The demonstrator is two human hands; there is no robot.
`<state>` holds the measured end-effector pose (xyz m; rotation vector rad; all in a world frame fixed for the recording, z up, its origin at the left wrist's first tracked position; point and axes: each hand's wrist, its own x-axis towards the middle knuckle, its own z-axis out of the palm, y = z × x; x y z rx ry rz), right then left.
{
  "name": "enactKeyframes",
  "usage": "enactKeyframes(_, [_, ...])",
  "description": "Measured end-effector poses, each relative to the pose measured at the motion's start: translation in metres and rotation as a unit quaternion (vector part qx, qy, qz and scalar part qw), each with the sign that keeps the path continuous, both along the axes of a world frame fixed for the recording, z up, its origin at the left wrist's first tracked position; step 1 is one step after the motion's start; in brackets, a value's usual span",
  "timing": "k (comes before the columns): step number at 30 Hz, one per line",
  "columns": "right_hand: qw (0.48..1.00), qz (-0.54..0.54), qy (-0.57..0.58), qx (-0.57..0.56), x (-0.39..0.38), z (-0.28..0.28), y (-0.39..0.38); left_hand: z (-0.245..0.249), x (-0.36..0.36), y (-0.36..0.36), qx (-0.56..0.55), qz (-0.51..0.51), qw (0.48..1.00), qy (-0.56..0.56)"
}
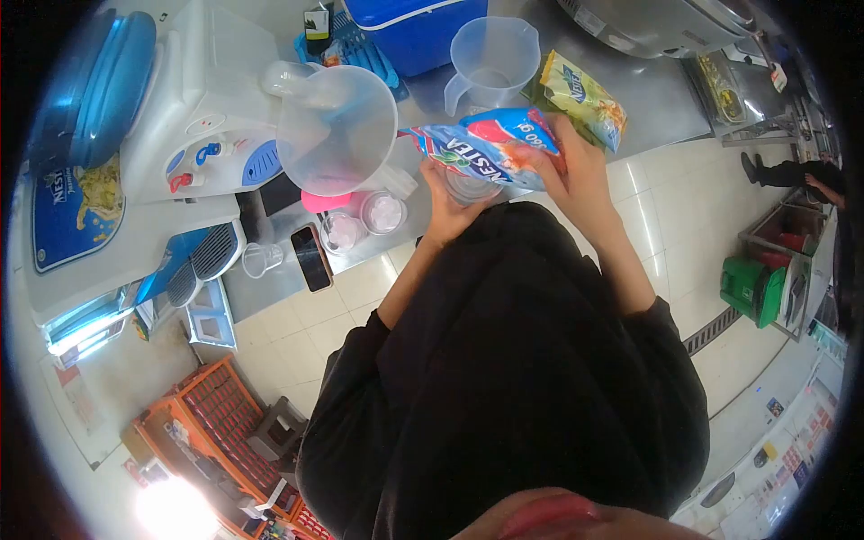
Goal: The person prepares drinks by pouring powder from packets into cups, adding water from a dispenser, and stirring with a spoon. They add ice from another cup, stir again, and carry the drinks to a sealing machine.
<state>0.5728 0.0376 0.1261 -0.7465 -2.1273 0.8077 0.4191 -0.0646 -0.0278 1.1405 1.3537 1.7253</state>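
Head view: the left hand point(450, 209) is curled around a clear cup point(472, 189) close to the near edge of the steel counter point(661, 108), and the right hand point(580, 180) grips the blue packet point(486, 148), which lies slantwise above the cup, one end toward the large jug point(337, 130). Whether the left fingers also touch the packet is hard to tell. The phone point(311, 257) lies at the counter edge, near two small cups point(363, 223) with pale pink contents. Bare metal stretches right of the yellow packet point(580, 94), and tiled floor point(648, 198) opens past the edge. The blue packet is glossy, creased film; the large jug and the handled jug point(493, 63) are cloudy, rounded plastic; the counter is smooth and shiny
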Motion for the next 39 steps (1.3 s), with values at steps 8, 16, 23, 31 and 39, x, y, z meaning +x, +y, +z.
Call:
enactKeyframes(8, [0.992,-0.101,-0.005,0.069,0.002,-0.025,0.006,-0.007,0.001,0.0,-0.012,-0.005,0.998,0.059])
enactKeyframes(16, [0.989,-0.06,-0.027,0.136,0.006,-0.04,-0.004,-0.05,-0.015,-0.017,-0.153,-0.029,0.946,0.284])
enactKeyframes(23, [0.986,-0.079,-0.061,0.133,0.007,-0.043,-0.006,-0.059,-0.004,-0.006,-0.051,0.061,0.995,0.053])
enactKeyframes(31, [0.992,-0.063,-0.012,0.111,0.012,-0.027,-0.012,-0.047,-0.006,-0.005,-0.035,-0.004,0.998,0.051])
enactKeyframes(39, [0.991,-0.053,0.006,0.124,0.009,-0.028,-0.009,-0.06,-0.022,0.0,0.003,-0.015,0.992,0.122])
